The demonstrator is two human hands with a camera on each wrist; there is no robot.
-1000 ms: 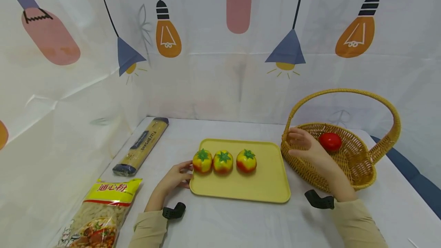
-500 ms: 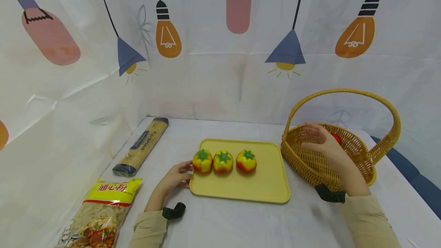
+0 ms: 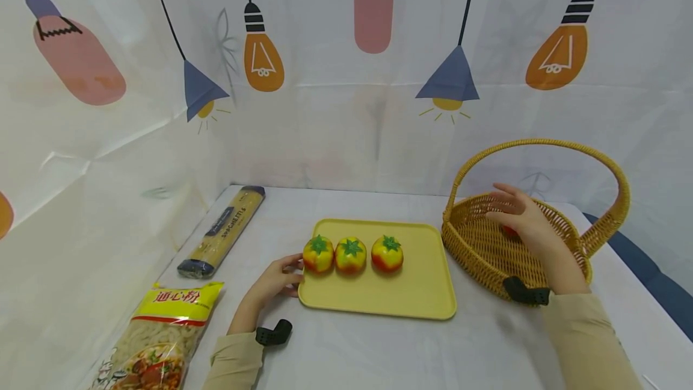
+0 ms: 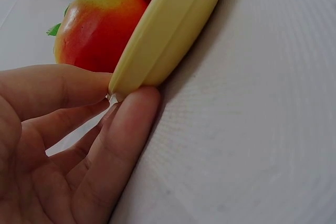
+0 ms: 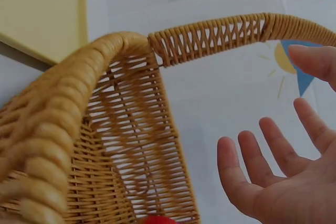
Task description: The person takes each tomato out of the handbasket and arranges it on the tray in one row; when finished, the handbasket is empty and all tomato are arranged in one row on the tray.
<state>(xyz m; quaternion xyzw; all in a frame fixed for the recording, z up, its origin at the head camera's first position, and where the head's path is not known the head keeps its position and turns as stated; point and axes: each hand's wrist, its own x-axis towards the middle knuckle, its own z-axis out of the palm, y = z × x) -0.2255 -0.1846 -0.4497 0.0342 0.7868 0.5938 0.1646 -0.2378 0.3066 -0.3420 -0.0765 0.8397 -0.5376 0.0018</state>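
Note:
My left hand (image 3: 275, 278) pinches the left edge of a yellow tray (image 3: 422, 269); the left wrist view has thumb and index finger at the tray's rim (image 4: 168, 30). On the tray stand three yellow-and-red toy fruits (image 3: 351, 256) with green star-shaped tops, the left two side by side. My right hand (image 3: 525, 221) hovers over the wicker basket (image 3: 476, 257), fingers spread and slightly bent, holding nothing. In the right wrist view this hand (image 5: 294, 177) is beside the basket's handle (image 5: 210, 38). A red, round, tomato-like fruit (image 3: 510, 231) in the basket is mostly hidden by the hand.
A pack of spaghetti (image 3: 224, 230) lies at the back left, and a bag of pasta (image 3: 162, 336) in front of it. The basket's tall handle (image 3: 541, 142) arches over its opening. A white cloth with printed lamps hangs behind the table.
My right hand has moved right and slightly back over the basket, covering most of the red fruit. The left hand, tray and toy fruits have stayed put.

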